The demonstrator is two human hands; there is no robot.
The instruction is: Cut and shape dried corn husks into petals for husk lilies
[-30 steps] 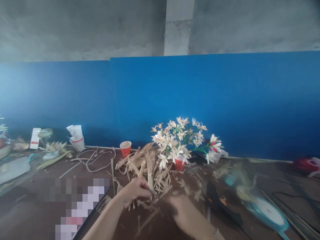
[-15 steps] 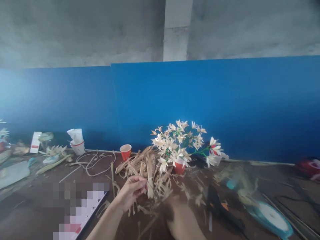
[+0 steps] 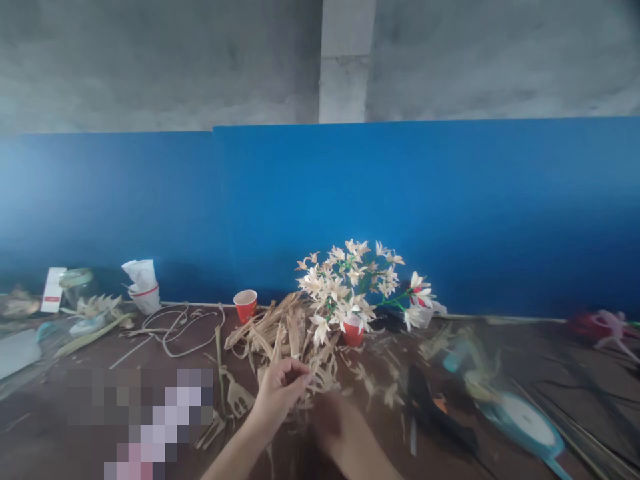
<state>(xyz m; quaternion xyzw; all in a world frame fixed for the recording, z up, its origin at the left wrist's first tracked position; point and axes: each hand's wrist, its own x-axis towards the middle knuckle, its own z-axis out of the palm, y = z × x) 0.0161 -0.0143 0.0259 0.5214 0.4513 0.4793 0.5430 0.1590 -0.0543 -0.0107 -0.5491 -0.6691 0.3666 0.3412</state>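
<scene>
My left hand (image 3: 284,388) is closed in a pinch over the near edge of a heap of dry husks (image 3: 260,338). What its fingertips hold, if anything, is too small to make out. Close to its right, my right hand (image 3: 336,421) is smeared by motion, so its fingers cannot be read. Beyond both hands, a red paper cup (image 3: 353,331) holds a bunch of cream husk flowers (image 3: 336,287) on green stems. Shredded husk strips (image 3: 240,395) lie left of my left wrist.
An orange-red paper cup (image 3: 245,308) stands behind the heap, with a white cable (image 3: 175,340) to its left. A black glue gun (image 3: 435,413) and a teal-edged spool (image 3: 530,423) lie at right. A blue partition (image 3: 375,180) bounds the table's back.
My left hand has moved right and slightly nearer me, closer to my right hand, its fingers still pinched. My right hand stays blurred. The view has turned a little to the right.
</scene>
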